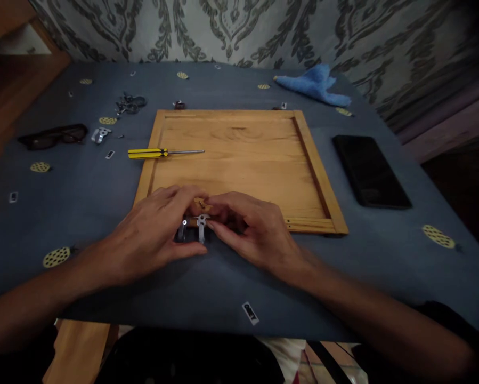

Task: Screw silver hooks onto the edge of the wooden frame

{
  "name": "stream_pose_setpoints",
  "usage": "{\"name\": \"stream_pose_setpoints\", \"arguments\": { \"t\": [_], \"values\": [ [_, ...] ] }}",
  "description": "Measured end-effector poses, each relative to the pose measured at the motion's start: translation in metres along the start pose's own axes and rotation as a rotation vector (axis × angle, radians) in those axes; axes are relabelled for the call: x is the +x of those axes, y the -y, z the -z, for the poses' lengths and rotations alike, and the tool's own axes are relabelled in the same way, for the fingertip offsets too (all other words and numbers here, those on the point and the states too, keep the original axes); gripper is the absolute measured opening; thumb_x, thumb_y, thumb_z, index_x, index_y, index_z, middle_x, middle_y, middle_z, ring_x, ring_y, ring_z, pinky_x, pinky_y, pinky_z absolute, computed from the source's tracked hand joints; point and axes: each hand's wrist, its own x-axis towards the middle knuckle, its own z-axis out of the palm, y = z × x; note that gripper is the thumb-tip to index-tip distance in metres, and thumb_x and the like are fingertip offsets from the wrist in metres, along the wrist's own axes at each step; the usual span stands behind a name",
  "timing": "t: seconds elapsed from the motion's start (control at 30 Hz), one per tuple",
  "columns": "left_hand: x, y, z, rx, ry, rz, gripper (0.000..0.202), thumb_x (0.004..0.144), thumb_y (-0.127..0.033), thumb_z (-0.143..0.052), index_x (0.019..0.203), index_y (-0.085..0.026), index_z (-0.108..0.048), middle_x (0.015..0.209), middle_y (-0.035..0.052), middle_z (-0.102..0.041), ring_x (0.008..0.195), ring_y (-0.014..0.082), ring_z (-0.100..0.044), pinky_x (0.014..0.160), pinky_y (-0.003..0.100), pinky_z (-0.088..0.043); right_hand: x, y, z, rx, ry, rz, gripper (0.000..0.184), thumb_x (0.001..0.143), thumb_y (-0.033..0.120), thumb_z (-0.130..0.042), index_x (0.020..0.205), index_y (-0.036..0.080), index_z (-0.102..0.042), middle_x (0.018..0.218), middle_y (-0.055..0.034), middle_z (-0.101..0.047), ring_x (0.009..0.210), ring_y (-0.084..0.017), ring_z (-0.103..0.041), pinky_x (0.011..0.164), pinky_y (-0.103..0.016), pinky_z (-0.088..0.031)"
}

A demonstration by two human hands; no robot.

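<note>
A shallow wooden framed panel [239, 160] lies flat on the table. Along its near rail sit two silver metal hooks: one [182, 230] carries a screw, while the other hook [201, 228] stands beside it. My left hand [155, 226] arches over both, thumb apart from the fingers, with the thumb tip by the lower end of the second hook. My right hand [253, 226] is closed, its thumb and fingertips at the right side of that same hook. Its inner fingers are partly hidden. On the panel's left side rests a yellow and black screwdriver [165, 153], pointing right.
Left on the table are dark glasses [53, 137], a loose silver hook [100, 135], a small screw [120, 136] and a metal pile [130, 103]. A black phone [371, 170] lies at right. A blue cloth [315, 86] is near the patterned wall.
</note>
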Motion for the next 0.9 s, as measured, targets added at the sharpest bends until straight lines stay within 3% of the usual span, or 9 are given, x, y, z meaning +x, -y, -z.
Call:
{"name": "stream_pose_setpoints", "arguments": {
  "t": [0.1, 0.2, 0.27, 0.5, 0.73, 0.9],
  "values": [
    [0.001, 0.0, 0.0, 0.011, 0.006, 0.001, 0.062, 0.08, -0.045, -0.074, 0.13, -0.026, -0.043, 0.116, 0.0081, -0.066, 0.11, 0.0283, -0.064, 0.092, 0.046, -0.055, -0.003, 0.0, 0.006, 0.03, -0.019, 0.012, 0.023, 0.091, 0.018, -0.064, 0.114, 0.02, -0.063, 0.087, -0.0004, -0.07, 0.063, -0.01, -0.059, 0.056, -0.023, -0.048],
    [0.001, 0.0, 0.0, 0.015, 0.004, 0.0, 0.062, 0.079, -0.044, -0.075, 0.128, -0.025, -0.042, 0.111, 0.0066, -0.067, 0.105, 0.0261, -0.065, 0.09, 0.044, -0.055, -0.005, 0.001, 0.011, 0.029, -0.01, 0.048, 0.013, 0.093, 0.016, -0.059, 0.104, 0.02, -0.065, 0.086, -0.0015, -0.068, 0.071, -0.012, -0.063, 0.062, -0.025, -0.052],
    [0.0, 0.001, -0.001, 0.016, -0.008, -0.01, 0.062, 0.079, -0.044, -0.075, 0.128, -0.025, -0.042, 0.11, 0.0057, -0.067, 0.103, 0.0248, -0.065, 0.09, 0.043, -0.055, -0.006, 0.002, 0.014, -0.043, 0.008, 0.107, 0.012, 0.095, 0.016, -0.056, 0.1, 0.019, -0.066, 0.09, -0.0041, -0.069, 0.081, -0.015, -0.065, 0.071, -0.028, -0.054],
    [-0.001, 0.003, -0.002, 0.03, -0.014, -0.015, 0.061, 0.08, -0.046, -0.073, 0.129, -0.024, -0.042, 0.112, 0.0076, -0.066, 0.106, 0.0269, -0.064, 0.09, 0.046, -0.057, -0.012, 0.007, 0.009, -0.345, 0.098, 0.384, 0.021, 0.097, 0.016, -0.054, 0.112, 0.011, -0.068, 0.116, -0.0107, -0.073, 0.1, -0.024, -0.063, 0.083, -0.04, -0.055],
    [-0.001, 0.001, -0.002, 0.025, -0.003, -0.004, 0.061, 0.08, -0.046, -0.071, 0.13, -0.027, -0.041, 0.117, 0.0072, -0.065, 0.112, 0.0291, -0.063, 0.092, 0.046, -0.057, -0.015, 0.007, 0.007, -0.424, 0.117, 0.433, 0.022, 0.1, 0.017, -0.049, 0.108, 0.015, -0.07, 0.121, -0.0095, -0.072, 0.113, -0.023, -0.062, 0.094, -0.042, -0.051],
    [-0.002, -0.003, 0.0, 0.046, 0.016, 0.006, 0.049, 0.088, -0.033, -0.064, 0.129, -0.025, -0.04, 0.115, 0.0047, -0.065, 0.107, 0.0225, -0.063, 0.091, 0.04, -0.054, -0.018, 0.003, 0.006, -0.431, 0.104, 0.427, 0.021, 0.1, 0.018, -0.049, 0.106, 0.019, -0.07, 0.122, -0.0079, -0.072, 0.116, -0.022, -0.06, 0.1, -0.043, -0.047]
  ]
}}
